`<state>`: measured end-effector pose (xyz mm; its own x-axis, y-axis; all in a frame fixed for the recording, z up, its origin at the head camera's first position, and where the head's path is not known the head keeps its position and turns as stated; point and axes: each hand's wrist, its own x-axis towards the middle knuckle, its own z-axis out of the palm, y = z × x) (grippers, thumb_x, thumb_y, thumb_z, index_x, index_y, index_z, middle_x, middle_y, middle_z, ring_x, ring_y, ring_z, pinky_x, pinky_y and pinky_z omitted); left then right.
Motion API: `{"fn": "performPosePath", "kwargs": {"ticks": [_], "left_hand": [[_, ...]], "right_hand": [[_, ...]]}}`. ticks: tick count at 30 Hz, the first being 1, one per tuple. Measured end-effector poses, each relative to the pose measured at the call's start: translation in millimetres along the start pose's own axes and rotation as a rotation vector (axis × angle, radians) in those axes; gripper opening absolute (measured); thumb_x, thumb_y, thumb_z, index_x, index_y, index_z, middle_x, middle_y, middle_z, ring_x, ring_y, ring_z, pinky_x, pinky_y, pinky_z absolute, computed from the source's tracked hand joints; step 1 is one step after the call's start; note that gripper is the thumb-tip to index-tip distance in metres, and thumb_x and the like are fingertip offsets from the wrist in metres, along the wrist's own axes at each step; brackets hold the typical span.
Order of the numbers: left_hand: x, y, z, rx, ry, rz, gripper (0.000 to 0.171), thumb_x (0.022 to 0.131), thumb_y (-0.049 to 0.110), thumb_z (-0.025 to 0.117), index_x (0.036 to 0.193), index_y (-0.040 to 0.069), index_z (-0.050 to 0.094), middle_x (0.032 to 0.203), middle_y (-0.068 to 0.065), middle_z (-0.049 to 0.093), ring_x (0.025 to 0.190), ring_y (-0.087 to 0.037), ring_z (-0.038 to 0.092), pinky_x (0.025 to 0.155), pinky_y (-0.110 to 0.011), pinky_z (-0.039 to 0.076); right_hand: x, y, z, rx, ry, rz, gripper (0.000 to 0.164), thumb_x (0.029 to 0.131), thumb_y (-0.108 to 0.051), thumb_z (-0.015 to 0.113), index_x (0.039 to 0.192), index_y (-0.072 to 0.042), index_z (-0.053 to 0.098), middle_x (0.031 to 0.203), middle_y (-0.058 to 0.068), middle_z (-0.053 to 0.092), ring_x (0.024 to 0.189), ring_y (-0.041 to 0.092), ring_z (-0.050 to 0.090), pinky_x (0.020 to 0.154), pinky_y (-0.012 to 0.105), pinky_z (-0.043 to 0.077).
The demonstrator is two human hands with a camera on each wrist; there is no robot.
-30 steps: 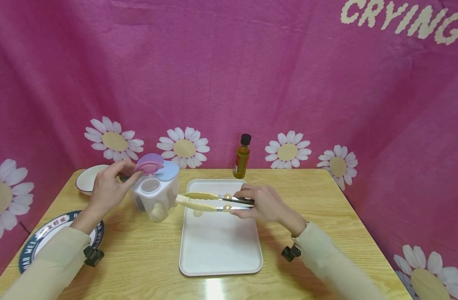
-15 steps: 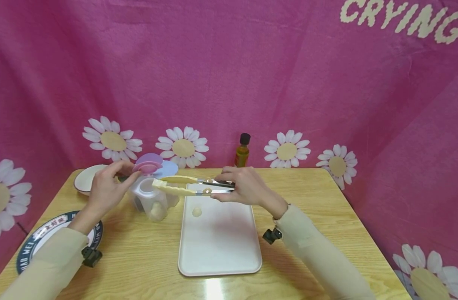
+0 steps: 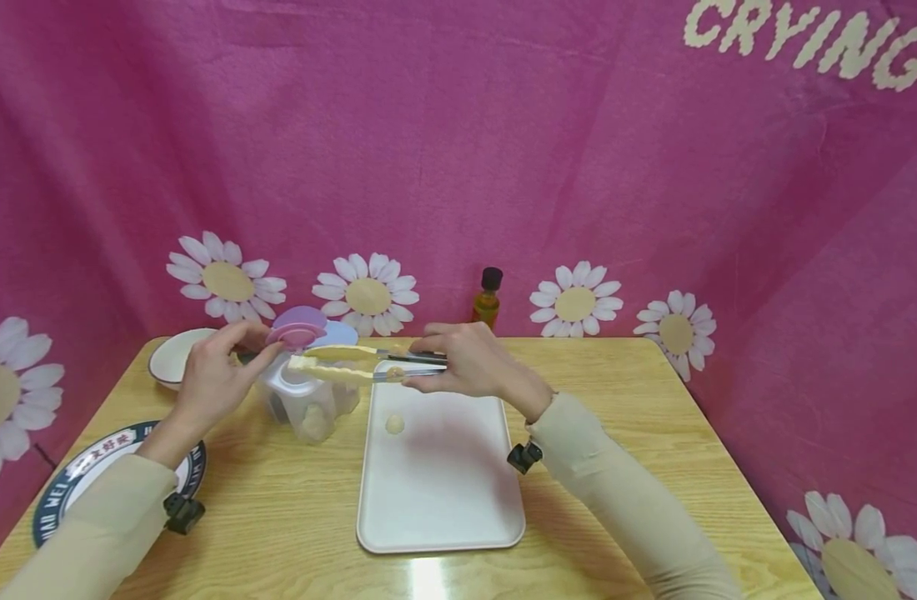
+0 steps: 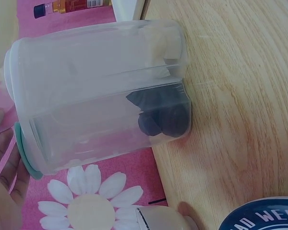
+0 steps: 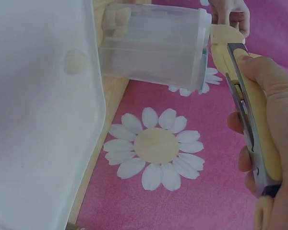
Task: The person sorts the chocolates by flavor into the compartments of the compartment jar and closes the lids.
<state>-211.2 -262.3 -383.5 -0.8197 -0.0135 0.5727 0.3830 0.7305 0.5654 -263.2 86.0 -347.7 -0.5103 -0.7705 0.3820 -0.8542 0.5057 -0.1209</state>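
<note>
My left hand (image 3: 220, 367) pinches the raised pink lid (image 3: 299, 333) of a clear compartment container (image 3: 308, 412). My right hand (image 3: 466, 358) grips yellow-tipped tongs (image 3: 346, 375), held level with their tips over the round opening under that lid. A small pale piece (image 3: 301, 362) shows at the tong tips. Through the wall in the left wrist view, pale chunks (image 4: 164, 45) lie in one compartment and dark pieces (image 4: 165, 112) in another. One thin, pale round slice (image 3: 394, 424) lies on the white tray (image 3: 443, 500).
A bottle of yellowish liquid (image 3: 486, 307) with a black cap stands behind the tray. The white bowl (image 3: 175, 358) sits at the back left, and a dark-rimmed plate (image 3: 53, 500) lies under the left forearm. A pink flowered cloth (image 3: 458, 167) hangs behind the wooden table (image 3: 616, 500).
My right hand has carried the tongs left and farther back, from over the tray's far end to above the container's opening. My left hand keeps the pink lid raised.
</note>
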Motion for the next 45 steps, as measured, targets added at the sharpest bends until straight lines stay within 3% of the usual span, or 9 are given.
{"fn": "performPosePath", "kwargs": {"ticks": [8, 12, 20, 30, 45], "left_hand": [[-0.4, 0.6, -0.2, -0.002, -0.008, -0.004, 0.022, 0.092, 0.012, 0.082, 0.110, 0.006, 0.074, 0.101, -0.017, 0.078, 0.091, -0.025, 0.067, 0.084, 0.006, 0.035], [-0.2, 0.3, -0.7, -0.008, -0.012, -0.007, 0.023, 0.092, 0.012, 0.082, 0.112, 0.005, 0.073, 0.103, -0.018, 0.077, 0.093, -0.032, 0.070, 0.084, 0.007, 0.033], [-0.2, -0.9, -0.3, -0.004, -0.007, -0.011, 0.023, 0.092, 0.012, 0.082, 0.112, 0.005, 0.073, 0.103, -0.018, 0.078, 0.094, -0.032, 0.070, 0.084, 0.007, 0.033], [0.1, -0.1, 0.0, -0.006, -0.014, -0.022, 0.023, 0.092, 0.013, 0.082, 0.112, 0.005, 0.073, 0.104, -0.018, 0.077, 0.095, -0.032, 0.070, 0.084, 0.007, 0.034], [0.9, -1.6, -0.2, -0.010, -0.025, -0.027, 0.023, 0.092, 0.013, 0.082, 0.112, 0.006, 0.073, 0.104, -0.018, 0.077, 0.096, -0.034, 0.070, 0.084, 0.007, 0.034]], "right_hand": [[-2, 0, 0, -0.011, 0.007, 0.015, 0.037, 0.086, -0.046, 0.083, 0.108, -0.016, 0.081, 0.083, -0.004, 0.066, 0.062, 0.003, 0.053, 0.052, 0.014, 0.033], [-9, 1, -4, -0.022, 0.011, 0.029, 0.040, 0.084, -0.048, 0.084, 0.109, -0.016, 0.081, 0.085, -0.004, 0.068, 0.063, 0.004, 0.052, 0.052, 0.014, 0.032], [-40, 9, -8, -0.015, -0.031, 0.091, 0.044, 0.082, -0.047, 0.086, 0.112, -0.014, 0.081, 0.090, -0.001, 0.072, 0.062, 0.003, 0.047, 0.053, 0.015, 0.031], [-80, 27, 5, -0.042, -0.073, 0.131, 0.044, 0.081, -0.050, 0.086, 0.107, -0.016, 0.081, 0.087, -0.005, 0.070, 0.062, 0.000, 0.044, 0.054, 0.014, 0.031], [-104, 42, 35, -0.058, -0.168, 0.224, 0.047, 0.083, -0.058, 0.082, 0.109, -0.019, 0.079, 0.084, -0.010, 0.062, 0.063, -0.001, 0.040, 0.054, 0.016, 0.027]]}}
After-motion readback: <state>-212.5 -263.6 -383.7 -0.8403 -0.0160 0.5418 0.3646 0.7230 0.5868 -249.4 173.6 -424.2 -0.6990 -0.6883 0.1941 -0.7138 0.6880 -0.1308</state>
